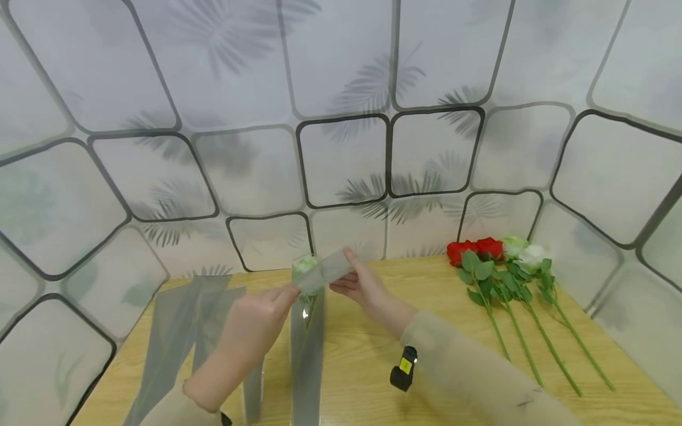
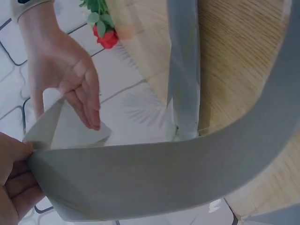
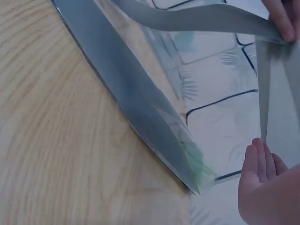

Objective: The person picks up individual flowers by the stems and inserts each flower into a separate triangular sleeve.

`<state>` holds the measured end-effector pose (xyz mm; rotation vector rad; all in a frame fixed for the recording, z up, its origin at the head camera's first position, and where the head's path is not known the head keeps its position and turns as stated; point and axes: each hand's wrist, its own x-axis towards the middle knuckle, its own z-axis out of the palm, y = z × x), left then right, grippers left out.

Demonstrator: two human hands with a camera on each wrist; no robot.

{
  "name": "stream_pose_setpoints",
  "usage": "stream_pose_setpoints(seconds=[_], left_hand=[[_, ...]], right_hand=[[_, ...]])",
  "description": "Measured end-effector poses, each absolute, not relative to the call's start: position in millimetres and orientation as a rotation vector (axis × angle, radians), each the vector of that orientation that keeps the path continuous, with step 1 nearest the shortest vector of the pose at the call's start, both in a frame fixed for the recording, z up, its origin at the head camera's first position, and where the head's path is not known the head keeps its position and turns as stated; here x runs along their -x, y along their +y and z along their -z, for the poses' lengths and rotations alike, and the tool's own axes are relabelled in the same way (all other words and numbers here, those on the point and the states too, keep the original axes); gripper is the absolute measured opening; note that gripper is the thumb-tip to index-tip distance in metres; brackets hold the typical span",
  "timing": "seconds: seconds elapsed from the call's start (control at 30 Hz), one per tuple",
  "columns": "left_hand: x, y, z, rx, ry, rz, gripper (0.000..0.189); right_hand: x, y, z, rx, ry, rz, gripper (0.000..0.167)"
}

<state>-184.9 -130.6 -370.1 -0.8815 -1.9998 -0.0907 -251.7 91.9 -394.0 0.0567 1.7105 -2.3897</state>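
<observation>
My left hand (image 1: 256, 322) pinches the end of a long grey flower sleeve (image 2: 140, 180), which hangs in a curve toward the table in the left wrist view. Facing it at the sleeve's other side is my right hand (image 1: 367, 290), its fingers (image 3: 263, 161) straight along the sleeve's edge and its thumb spread away from them. The sleeve's end stands folded apart between the hands. Below lies another grey sleeve (image 1: 306, 378) with a clear front, a pale green-white rose (image 1: 306, 264) inside its far end.
More grey sleeves (image 1: 170, 331) lie at the left of the wooden table (image 1: 367, 378). At the back right are red roses (image 1: 474, 251) and a white rose (image 1: 531, 255), their stems toward me. A patterned curtain (image 1: 341, 160) rises behind the table.
</observation>
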Motion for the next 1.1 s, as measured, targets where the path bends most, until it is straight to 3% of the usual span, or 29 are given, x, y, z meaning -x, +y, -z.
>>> stream_pose_setpoints(seconds=[0.27,0.63,0.93,1.1], left_hand=[[185.0,-130.3,375.2,1.020,-1.997,-0.004,0.034],[188.0,-136.8,383.1,1.097,-2.133,-0.092,0.048],[197.7,-142.7,395.9,1.075,-2.197,-0.103,0.047],[202.3,-142.0,405.1,1.067,-2.208,-0.119,0.045]], right_hand=[[259.9,120.5,385.9,-0.254,1.783,2.427,0.039],[257.0,150.2,385.8,-0.208,1.884,2.335,0.045],[247.3,164.1,383.1,-0.172,1.925,2.221,0.028],[241.9,167.0,383.6,-0.182,1.914,2.184,0.032]])
